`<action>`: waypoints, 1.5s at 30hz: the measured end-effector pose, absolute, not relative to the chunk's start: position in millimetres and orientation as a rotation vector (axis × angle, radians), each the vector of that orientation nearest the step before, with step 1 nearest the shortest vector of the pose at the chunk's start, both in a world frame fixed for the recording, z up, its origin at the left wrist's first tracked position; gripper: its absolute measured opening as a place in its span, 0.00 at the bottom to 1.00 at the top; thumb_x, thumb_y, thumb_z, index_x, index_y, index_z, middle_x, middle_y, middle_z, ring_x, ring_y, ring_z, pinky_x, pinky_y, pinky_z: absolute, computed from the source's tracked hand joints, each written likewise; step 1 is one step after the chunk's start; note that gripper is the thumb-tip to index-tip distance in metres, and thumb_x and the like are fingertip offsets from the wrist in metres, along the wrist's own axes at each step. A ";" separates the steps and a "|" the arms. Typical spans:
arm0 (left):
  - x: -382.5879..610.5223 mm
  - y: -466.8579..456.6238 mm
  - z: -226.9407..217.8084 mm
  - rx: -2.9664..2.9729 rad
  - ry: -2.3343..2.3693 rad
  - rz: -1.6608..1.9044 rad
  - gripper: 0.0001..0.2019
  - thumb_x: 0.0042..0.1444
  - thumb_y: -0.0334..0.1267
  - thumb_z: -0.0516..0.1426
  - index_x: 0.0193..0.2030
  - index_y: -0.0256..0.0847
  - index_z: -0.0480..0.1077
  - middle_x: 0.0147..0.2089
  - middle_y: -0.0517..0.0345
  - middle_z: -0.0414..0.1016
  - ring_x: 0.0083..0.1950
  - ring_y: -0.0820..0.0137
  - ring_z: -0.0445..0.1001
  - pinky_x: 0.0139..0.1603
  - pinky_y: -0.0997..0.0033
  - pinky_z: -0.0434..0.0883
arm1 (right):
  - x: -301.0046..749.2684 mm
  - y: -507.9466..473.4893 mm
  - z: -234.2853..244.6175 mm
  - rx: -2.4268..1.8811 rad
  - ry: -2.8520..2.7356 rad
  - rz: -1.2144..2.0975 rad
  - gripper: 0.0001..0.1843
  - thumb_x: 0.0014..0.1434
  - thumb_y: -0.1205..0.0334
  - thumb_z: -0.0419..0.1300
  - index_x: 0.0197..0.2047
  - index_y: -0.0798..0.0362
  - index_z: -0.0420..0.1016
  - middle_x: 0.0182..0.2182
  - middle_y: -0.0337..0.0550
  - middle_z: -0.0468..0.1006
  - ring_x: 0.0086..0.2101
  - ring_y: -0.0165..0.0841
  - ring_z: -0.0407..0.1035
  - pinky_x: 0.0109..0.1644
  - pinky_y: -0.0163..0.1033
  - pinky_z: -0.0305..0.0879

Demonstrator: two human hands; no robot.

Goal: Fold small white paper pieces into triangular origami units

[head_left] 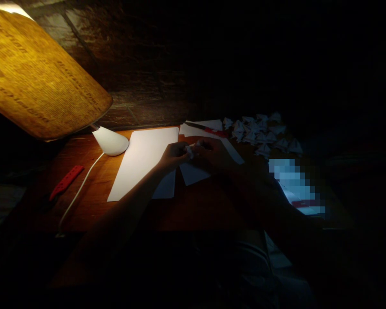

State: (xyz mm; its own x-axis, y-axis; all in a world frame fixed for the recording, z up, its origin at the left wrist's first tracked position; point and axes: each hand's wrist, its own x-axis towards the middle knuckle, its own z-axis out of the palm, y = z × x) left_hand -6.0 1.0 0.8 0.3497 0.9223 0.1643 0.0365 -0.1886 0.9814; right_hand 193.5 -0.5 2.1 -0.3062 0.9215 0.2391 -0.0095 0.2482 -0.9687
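Note:
Between my two hands is a small piece of folded white paper (189,150), held above the sheets on the desk. My left hand (175,153) closes its fingers on the paper's left side. From the right, my right hand (212,151) grips the same piece, though its fingers are dim and partly in shadow. Below the hands lies a smaller white sheet (193,174). A stack of white paper (148,159) is to the left, under my left forearm. Several folded paper figures (252,131) sit in a group at the back right.
A lamp with a printed yellow shade (45,77) and white base (112,141) leans in from the left, its cord (80,186) crossing the desk. A red-handled cutter (66,182) lies at left. Another red-and-black tool (209,130) rests on paper behind. A lit screen (292,184) is at right.

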 end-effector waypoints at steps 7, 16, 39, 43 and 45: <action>-7.2 5.1 -0.1 1.438 0.934 1.185 0.21 0.44 0.51 0.75 0.27 0.37 0.74 0.27 0.60 0.74 0.28 0.74 0.70 0.30 0.75 0.64 | 194.2 0.8 1.5 -0.875 -1.563 1.213 0.18 0.57 0.44 0.69 0.33 0.50 0.76 0.29 0.38 0.75 0.31 0.32 0.66 0.38 0.41 0.63; -6.0 4.5 1.9 1.485 0.912 1.174 0.19 0.45 0.47 0.75 0.30 0.39 0.74 0.28 0.61 0.75 0.30 0.74 0.72 0.32 0.76 0.68 | 196.4 4.0 -2.7 -0.932 -1.621 1.127 0.11 0.58 0.51 0.70 0.34 0.49 0.78 0.32 0.40 0.80 0.34 0.35 0.69 0.42 0.42 0.66; -3.6 -0.5 5.2 1.659 1.045 1.100 0.10 0.41 0.37 0.65 0.29 0.40 0.69 0.25 0.65 0.68 0.27 0.77 0.64 0.27 0.77 0.60 | 197.9 -6.1 0.3 -1.074 -2.002 0.634 0.12 0.63 0.49 0.68 0.39 0.49 0.82 0.35 0.44 0.83 0.35 0.37 0.72 0.39 0.42 0.62; -2.0 -1.3 5.1 1.691 1.051 1.115 0.10 0.41 0.38 0.65 0.28 0.41 0.68 0.26 0.65 0.68 0.30 0.75 0.65 0.31 0.76 0.65 | 198.3 -6.0 -0.9 -1.107 -1.995 0.596 0.11 0.62 0.50 0.69 0.38 0.48 0.83 0.37 0.44 0.84 0.37 0.39 0.74 0.41 0.43 0.65; -2.0 -1.3 4.6 1.711 1.055 1.124 0.10 0.42 0.38 0.66 0.28 0.41 0.69 0.26 0.64 0.68 0.30 0.75 0.66 0.32 0.75 0.65 | 198.4 -5.3 -1.5 -1.104 -1.974 0.626 0.10 0.61 0.51 0.70 0.40 0.47 0.84 0.38 0.44 0.84 0.37 0.39 0.75 0.42 0.43 0.66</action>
State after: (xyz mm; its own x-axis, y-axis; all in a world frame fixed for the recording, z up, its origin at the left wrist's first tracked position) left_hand -2.0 -1.3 4.6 0.2525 0.9307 0.2646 0.2048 -0.3187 0.9255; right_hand 198.4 -5.3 -1.5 -0.3242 0.8634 0.3867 0.4827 0.5025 -0.7173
